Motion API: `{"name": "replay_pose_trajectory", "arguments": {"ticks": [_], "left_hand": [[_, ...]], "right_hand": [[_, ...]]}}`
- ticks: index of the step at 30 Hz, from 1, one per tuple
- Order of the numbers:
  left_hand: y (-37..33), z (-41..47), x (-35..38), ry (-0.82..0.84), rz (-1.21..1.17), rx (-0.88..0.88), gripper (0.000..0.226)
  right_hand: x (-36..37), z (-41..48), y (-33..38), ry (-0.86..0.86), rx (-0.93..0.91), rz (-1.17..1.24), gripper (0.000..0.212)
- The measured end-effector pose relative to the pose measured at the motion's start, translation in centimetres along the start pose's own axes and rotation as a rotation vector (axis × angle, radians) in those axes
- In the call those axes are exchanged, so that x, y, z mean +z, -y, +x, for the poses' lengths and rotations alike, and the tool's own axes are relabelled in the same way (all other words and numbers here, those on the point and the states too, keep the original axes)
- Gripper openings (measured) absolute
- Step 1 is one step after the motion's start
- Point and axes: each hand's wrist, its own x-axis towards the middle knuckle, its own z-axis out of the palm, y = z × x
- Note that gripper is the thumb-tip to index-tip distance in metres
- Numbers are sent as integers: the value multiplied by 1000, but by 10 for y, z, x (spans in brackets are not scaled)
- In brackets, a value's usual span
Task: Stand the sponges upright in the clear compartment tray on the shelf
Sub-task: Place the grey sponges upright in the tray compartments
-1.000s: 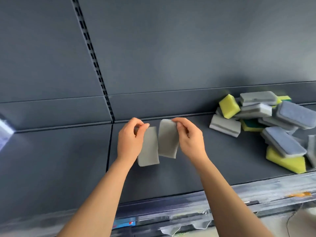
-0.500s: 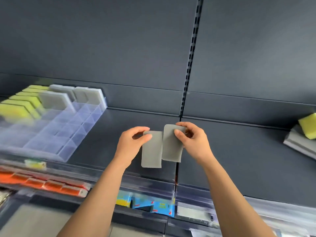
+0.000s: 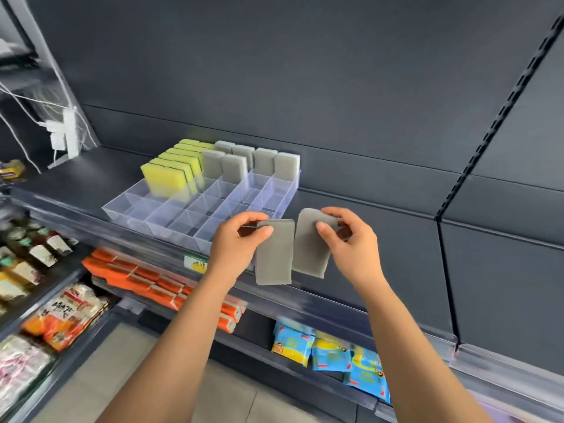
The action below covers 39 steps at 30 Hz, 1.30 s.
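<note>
Sponges: two grey ones being held up in front of the shelf edge (image 3: 320, 300), none carrying readable print. Left hand (image 3: 236, 242) is pinching the top of the left grey sponge (image 3: 273, 254), which is hanging upright. Right hand (image 3: 351, 239) is pinching the right grey sponge (image 3: 311, 244), tilted and just beside the other. Clear compartment tray (image 3: 152, 219) is sitting up-left, its back rows holding upright yellow sponges (image 3: 161, 177) and grey sponges (image 3: 233, 167). Packets (image 3: 65, 309) lower left are showing Korean lettering, unreadable.

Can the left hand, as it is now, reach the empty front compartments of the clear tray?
Probably yes. The left hand holds a grey sponge just beside the tray front corner, and nothing stands between them.
</note>
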Motion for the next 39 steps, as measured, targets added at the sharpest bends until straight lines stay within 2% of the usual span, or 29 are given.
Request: {"name": "replay_pose_trajectory", "arguments": {"ticks": [9,15,20,27,33,39], "left_hand": [[3,59,-41,-38,33,28,26],[4,126,-48,-32,85,85,19],[10,171,-44,-74,125,156,20],[20,218,-40,-83,210,231,17],[23,238,-35,23,179,296,24],[33,250,-34,185,318,393,29]], "right_hand": [[61,54,16,-6,-38,-36,19],[90,118,12,-99,-76,-80,21],[105,161,-1,-162,-77,-193,19],[126,183,-26,-111,-78,-368,21],[137,179,-41,-53,-22,-533,25],[146,177,-48,-84,22,-584,23]]}}
